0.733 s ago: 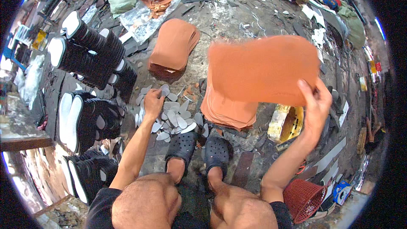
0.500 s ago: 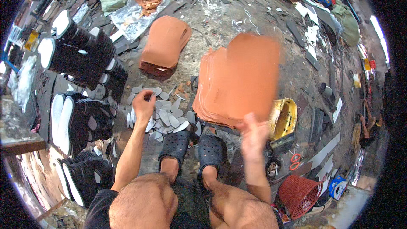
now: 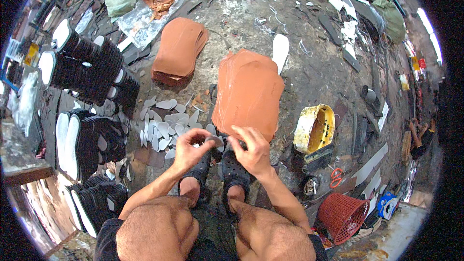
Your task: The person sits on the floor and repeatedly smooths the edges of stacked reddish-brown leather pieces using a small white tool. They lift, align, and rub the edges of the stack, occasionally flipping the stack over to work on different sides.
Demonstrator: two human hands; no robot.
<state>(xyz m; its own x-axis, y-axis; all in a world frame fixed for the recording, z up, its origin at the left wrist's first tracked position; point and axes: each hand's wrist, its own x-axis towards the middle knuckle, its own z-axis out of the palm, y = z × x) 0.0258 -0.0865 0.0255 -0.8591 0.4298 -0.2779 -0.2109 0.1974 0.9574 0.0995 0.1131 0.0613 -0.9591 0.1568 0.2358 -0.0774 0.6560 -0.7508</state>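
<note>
In front of my feet, my left hand (image 3: 189,151) is closed on a small grey oval pad (image 3: 214,140), pinched between thumb and fingers. Just right of it, my right hand (image 3: 252,152) has thumb and index finger apart, with nothing visible between them. Its fingertips are by the near edge of a stack of orange-brown sole-shaped sheets (image 3: 249,92). Many loose grey oval pads (image 3: 164,129) lie heaped on the floor left of that stack. A white insole (image 3: 280,50) lies beside the stack's far right corner.
A second orange-brown stack (image 3: 179,48) sits farther left. Piles of black insoles (image 3: 84,63) line the left side. On the right are a yellow glue-stained container (image 3: 302,133), orange-handled scissors (image 3: 336,178) and a red basket (image 3: 338,215). Black clogs (image 3: 236,171) are on my feet.
My right hand has moved left toward my left hand, and the blurred orange sheet over the stack's right side is gone. My left hand has come from the pad heap with one grey pad.
</note>
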